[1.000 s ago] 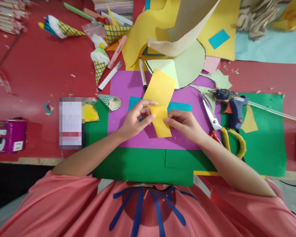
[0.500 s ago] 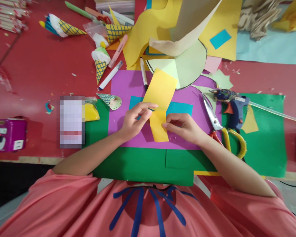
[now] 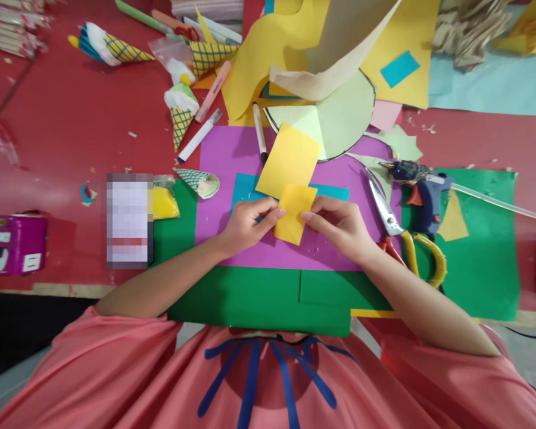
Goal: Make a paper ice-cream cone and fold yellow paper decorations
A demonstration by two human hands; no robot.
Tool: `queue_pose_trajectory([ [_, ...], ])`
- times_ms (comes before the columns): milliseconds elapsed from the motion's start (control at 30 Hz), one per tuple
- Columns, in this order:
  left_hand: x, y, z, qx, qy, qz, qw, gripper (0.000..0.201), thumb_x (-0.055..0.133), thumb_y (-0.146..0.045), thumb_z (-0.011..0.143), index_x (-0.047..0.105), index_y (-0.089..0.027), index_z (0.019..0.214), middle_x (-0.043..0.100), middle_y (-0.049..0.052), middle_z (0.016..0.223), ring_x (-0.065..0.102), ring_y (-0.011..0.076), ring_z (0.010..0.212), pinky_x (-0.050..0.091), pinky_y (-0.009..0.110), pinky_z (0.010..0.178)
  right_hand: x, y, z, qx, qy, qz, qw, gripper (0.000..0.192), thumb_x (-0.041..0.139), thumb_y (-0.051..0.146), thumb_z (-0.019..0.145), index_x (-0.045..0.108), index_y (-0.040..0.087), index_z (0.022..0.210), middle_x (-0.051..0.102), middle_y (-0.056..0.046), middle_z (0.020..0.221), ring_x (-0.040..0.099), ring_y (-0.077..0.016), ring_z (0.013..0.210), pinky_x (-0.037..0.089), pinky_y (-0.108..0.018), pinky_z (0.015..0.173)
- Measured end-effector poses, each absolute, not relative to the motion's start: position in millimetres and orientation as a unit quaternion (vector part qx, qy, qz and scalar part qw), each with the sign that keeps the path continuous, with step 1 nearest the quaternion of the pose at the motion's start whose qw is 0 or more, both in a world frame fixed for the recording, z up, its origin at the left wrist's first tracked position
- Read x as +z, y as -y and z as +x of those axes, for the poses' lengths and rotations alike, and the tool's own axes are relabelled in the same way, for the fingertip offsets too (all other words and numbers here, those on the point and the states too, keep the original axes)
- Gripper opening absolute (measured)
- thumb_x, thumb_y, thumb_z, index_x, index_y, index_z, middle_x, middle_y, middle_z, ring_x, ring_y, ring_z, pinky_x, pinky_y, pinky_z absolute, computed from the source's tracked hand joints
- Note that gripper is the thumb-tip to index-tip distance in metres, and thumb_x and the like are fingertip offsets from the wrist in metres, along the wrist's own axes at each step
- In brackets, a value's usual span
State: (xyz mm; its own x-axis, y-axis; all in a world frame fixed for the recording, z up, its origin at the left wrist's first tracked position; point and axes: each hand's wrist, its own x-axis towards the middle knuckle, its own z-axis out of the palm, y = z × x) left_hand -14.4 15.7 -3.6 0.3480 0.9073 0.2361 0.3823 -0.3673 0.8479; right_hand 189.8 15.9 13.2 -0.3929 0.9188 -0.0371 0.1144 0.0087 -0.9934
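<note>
A small yellow piece of paper point(image 3: 296, 208) is pinched at its two side edges, raised over the purple sheet point(image 3: 218, 250). My left hand point(image 3: 252, 223) is closed on its left edge, thumb in front. On the right edge, my right hand point(image 3: 337, 223) pinches it the same way. Just beyond lies a larger yellow paper piece point(image 3: 290, 158), partly over a pale green paper circle point(image 3: 346, 119). Blue paper point(image 3: 245, 187) shows beneath the yellow pieces and behind my hands.
Scissors point(image 3: 384, 205) and a glue gun point(image 3: 424, 190) lie to the right. Left of the purple sheet are a small patterned paper cone point(image 3: 199, 182), a bag of yellow material point(image 3: 165, 202) and a blurred phone-like object point(image 3: 129, 220). Markers point(image 3: 201, 136) and paper ice-cream cones point(image 3: 181, 116) lie farther back.
The small yellow piece has come away from overlapping the larger one's line and now sits higher, tilted between both hands. My left hand has shifted down onto its edge.
</note>
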Motion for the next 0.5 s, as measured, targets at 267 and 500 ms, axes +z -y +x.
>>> queue_pose_trajectory([
  [267, -3.3, -15.2, -14.4, 0.368, -0.417, 0.756, 0.345, 0.032, 0.053, -0.033, 0.094, 0.053, -0.017, 0.066, 0.056, -0.006, 0.056, 0.048, 0.004, 0.048, 0.036, 0.016, 0.047, 11.5, -16.6, 192.7, 0.557, 0.601, -0.413, 0.397, 0.023, 0.064, 0.03, 0.088, 0.059, 0.018, 0.069, 0.058, 0.002, 0.066, 0.051, -0.0084, 0.058, 0.04, -0.024, 0.054],
  [500, -3.8, -15.8, -14.5, 0.363, -0.409, 0.757, 0.357, 0.028, 0.05, -0.031, 0.095, 0.049, -0.018, 0.07, 0.053, -0.006, 0.056, 0.047, 0.0043, 0.048, 0.036, 0.015, 0.047, 10.2, -16.8, 193.1, 0.557, 0.587, -0.415, 0.415, 0.023, 0.064, 0.029, 0.089, 0.058, 0.019, 0.069, 0.057, 0.003, 0.064, 0.053, -0.0081, 0.058, 0.041, -0.023, 0.054],
])
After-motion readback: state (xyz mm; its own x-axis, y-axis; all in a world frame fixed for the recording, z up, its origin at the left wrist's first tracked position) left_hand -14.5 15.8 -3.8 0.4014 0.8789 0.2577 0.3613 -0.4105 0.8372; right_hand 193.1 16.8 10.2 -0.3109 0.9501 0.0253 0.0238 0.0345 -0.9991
